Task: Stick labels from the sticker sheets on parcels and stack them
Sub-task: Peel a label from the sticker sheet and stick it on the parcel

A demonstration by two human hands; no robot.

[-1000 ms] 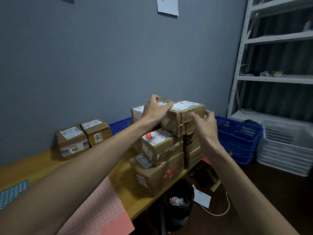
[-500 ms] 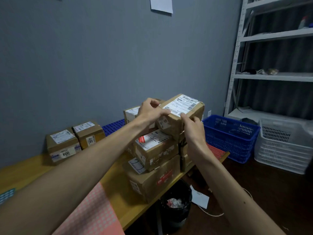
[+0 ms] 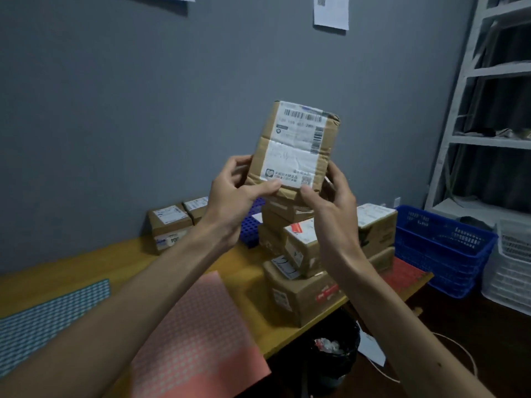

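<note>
The grey wall (image 3: 143,110) backs everything, with white shelving (image 3: 488,142) at the right. Below them runs the yellow wooden tabletop (image 3: 238,268). Two sticker sheets lie flat on its near part, a pink one (image 3: 198,334) and a teal one (image 3: 48,314), probably kept there so that labels can be peeled within easy reach. Toward the tabletop's right end stands the stack of cardboard parcels (image 3: 298,297), the biggest box at the bottom, which suits a steady pile. Beside that end sit a blue basket (image 3: 439,248) and a white basket (image 3: 514,271). Two small parcels (image 3: 169,225) rest apart against the wall.

The parcel in hand (image 3: 296,145) is in the air, above the stack and clear of it. It is tipped up on end, so its long axis runs nearly vertical and leans a little to the right at the top. Its broad labelled face looks back at the person, barcode end uppermost. That pose looks meant for reading the face or finding bare cardboard for a sticker.

The left hand (image 3: 232,202) grasps the lower left corner, thumb on the front and fingers curled behind. The right hand (image 3: 330,208) grasps the lower right corner likewise. Gripping low leaves the shipping label (image 3: 293,150) almost wholly uncovered.
</note>
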